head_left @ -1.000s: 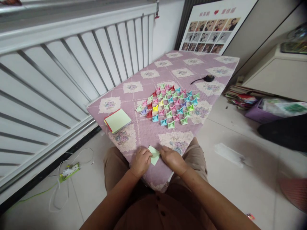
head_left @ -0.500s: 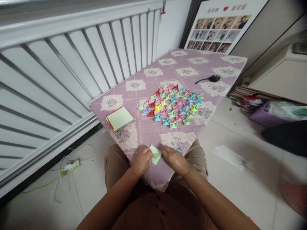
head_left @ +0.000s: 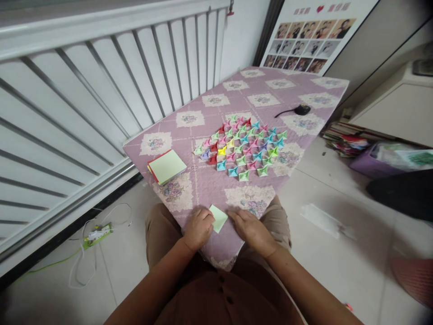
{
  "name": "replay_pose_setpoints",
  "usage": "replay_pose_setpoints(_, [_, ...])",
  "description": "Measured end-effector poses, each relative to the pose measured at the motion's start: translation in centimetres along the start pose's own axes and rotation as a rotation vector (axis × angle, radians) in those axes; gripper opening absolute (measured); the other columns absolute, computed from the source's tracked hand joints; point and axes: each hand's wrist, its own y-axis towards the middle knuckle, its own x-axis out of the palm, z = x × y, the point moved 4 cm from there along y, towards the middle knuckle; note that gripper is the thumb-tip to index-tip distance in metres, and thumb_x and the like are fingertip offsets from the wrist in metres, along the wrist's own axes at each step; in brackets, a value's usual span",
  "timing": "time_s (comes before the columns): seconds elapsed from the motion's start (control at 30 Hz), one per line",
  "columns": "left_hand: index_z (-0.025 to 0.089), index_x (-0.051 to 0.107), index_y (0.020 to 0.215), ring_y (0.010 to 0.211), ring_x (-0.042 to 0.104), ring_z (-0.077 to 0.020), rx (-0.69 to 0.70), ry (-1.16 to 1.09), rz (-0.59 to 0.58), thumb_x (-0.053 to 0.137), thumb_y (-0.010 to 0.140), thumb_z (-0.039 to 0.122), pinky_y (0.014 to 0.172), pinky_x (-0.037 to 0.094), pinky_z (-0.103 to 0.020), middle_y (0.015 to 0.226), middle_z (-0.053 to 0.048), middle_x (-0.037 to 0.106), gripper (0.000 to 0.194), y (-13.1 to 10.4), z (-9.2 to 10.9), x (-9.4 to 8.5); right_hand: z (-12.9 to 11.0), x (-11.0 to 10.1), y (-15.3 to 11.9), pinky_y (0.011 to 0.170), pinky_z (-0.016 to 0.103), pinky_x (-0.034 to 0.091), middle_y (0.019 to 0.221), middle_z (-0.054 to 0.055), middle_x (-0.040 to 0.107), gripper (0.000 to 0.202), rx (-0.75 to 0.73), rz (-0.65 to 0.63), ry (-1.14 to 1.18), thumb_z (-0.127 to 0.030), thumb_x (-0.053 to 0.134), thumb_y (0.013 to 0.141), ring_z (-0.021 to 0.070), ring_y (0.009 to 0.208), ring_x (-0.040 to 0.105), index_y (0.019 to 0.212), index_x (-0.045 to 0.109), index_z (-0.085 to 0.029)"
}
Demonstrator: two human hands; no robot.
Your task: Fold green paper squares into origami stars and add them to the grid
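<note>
A small pale green square of paper (head_left: 219,219) lies on the near corner of the table, turned so a point faces away from me. My left hand (head_left: 200,225) grips its left edge between curled fingers. Just off its right corner, my right hand (head_left: 248,225) rests on the cloth with fingers stretched out, holding nothing. Beyond them stand rows of folded paper pieces (head_left: 241,160) in green, pink, blue, red, yellow and purple. A stack of square paper (head_left: 168,166), pale green on top with red showing at its edge, lies to the left.
A purple flowered cloth (head_left: 219,104) covers the table. A black object with a thin cord or handle (head_left: 302,109) lies at the far right. A white radiator (head_left: 101,90) runs along the left side. On the floor are a power strip (head_left: 98,234) and a purple bin (head_left: 372,160).
My right hand has let go of the paper's right corner and moved slightly right, its fingers straighter. The left hand still holds the paper. The whole view has shifted a little.
</note>
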Motion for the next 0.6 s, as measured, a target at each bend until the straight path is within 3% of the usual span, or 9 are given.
replay_pose_setpoints(0.2, [0.017, 0.065, 0.086, 0.096, 0.05, -0.0199, 0.004, 0.031, -0.005, 0.051, 0.078, 0.005, 0.087, 0.044, -0.035, 0.099, -0.006, 0.06, 0.021, 0.0, 0.4, -0.4, -0.9, 0.0, -0.5, 0.083, 0.035, 0.042, 0.103, 0.008, 0.062, 0.036, 0.021, -0.052, -0.082, -0.017, 0.05, 0.09, 0.0231, 0.097, 0.053, 0.126, 0.054, -0.022])
replay_pose_setpoints(0.37, [0.018, 0.068, 0.086, 0.092, 0.051, -0.0199, 0.031, 0.117, -0.005, 0.05, 0.084, 0.01, 0.083, 0.044, -0.034, 0.096, -0.006, 0.062, 0.02, -0.4, 0.7, -0.7, -1.1, 0.0, -0.5, 0.082, 0.038, 0.043, 0.108, 0.009, 0.062, 0.036, 0.071, -0.017, -0.068, -0.015, 0.052, 0.088, 0.025, 0.101, 0.053, 0.123, 0.057, -0.023])
replay_pose_setpoints(0.6, [0.02, 0.069, 0.093, 0.094, 0.051, -0.0189, 0.071, 0.175, 0.041, 0.05, 0.088, 0.013, 0.085, 0.045, -0.033, 0.101, -0.005, 0.063, 0.021, -1.2, 0.3, -0.2, 1.1, 0.7, -0.4, 0.088, 0.034, 0.047, 0.102, 0.009, 0.065, 0.031, 0.195, 0.254, 0.248, -0.008, 0.042, 0.085, 0.0204, 0.099, 0.058, 0.106, 0.063, -0.018])
